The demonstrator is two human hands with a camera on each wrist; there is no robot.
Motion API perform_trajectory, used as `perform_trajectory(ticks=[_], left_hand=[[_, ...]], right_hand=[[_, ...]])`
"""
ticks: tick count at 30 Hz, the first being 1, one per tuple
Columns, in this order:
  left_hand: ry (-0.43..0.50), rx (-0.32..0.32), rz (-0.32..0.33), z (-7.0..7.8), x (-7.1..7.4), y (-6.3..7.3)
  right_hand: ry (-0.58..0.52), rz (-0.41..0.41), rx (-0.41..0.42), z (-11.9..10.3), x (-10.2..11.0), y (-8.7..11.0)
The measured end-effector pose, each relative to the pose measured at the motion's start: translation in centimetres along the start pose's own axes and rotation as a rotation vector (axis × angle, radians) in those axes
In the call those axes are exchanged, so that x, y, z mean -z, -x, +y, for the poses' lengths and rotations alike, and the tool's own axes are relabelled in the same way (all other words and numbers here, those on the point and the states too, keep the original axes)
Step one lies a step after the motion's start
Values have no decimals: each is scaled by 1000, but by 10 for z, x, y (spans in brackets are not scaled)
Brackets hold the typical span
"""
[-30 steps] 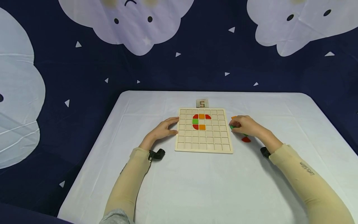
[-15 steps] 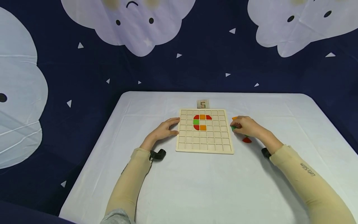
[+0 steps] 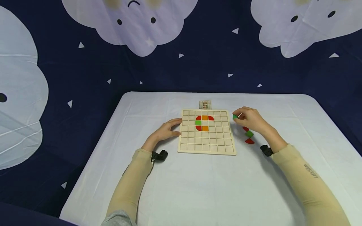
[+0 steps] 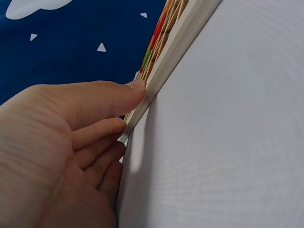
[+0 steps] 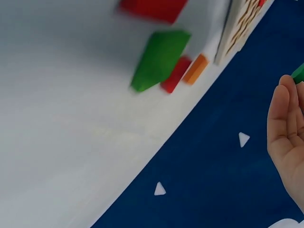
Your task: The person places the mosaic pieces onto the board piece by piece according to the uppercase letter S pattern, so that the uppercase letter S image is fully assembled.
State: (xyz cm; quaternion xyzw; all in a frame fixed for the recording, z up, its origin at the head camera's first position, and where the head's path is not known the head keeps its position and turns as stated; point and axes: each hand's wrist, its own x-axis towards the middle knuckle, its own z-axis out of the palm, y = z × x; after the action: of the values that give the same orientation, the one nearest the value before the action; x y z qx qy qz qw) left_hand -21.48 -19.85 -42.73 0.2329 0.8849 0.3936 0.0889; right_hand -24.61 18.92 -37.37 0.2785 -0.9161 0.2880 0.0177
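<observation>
A wooden grid board (image 3: 206, 147) lies mid-table, with red, orange and green tiles set in its upper cells; red quarter-round tiles form the corners of the pattern. My left hand (image 3: 163, 130) rests at the board's left edge. In the left wrist view its thumb and fingertips (image 4: 137, 86) touch the rim, fingers loosely extended. Right of the board, my right hand (image 3: 251, 120) pinches a green block (image 3: 235, 116) between thumb and fingertips, raised over the table. That green block (image 5: 299, 74) is only partly visible in the right wrist view.
Below the right hand lie a red piece (image 3: 245, 129), a green block (image 3: 249, 134) and a red quarter-round tile (image 3: 249, 141). The right wrist view also shows an orange block (image 5: 195, 70). A small patterned card (image 3: 205, 104) sits behind the board. A dark cloud-printed cloth hangs behind the table.
My right hand has lifted the green block and moved slightly away from me, uncovering red and green pieces beneath it. The left hand and the board's tiles have stayed put.
</observation>
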Motion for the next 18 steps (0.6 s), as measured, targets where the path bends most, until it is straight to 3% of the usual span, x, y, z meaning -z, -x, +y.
perform_trajectory(ticks=[6, 18], left_hand=[[12, 8, -1, -1, -1, -1], [-3, 8, -7, 0, 0, 0]], right_hand=[[-34, 1, 20, -14, -12, -9], [-42, -119, 59, -38, -43, -28]])
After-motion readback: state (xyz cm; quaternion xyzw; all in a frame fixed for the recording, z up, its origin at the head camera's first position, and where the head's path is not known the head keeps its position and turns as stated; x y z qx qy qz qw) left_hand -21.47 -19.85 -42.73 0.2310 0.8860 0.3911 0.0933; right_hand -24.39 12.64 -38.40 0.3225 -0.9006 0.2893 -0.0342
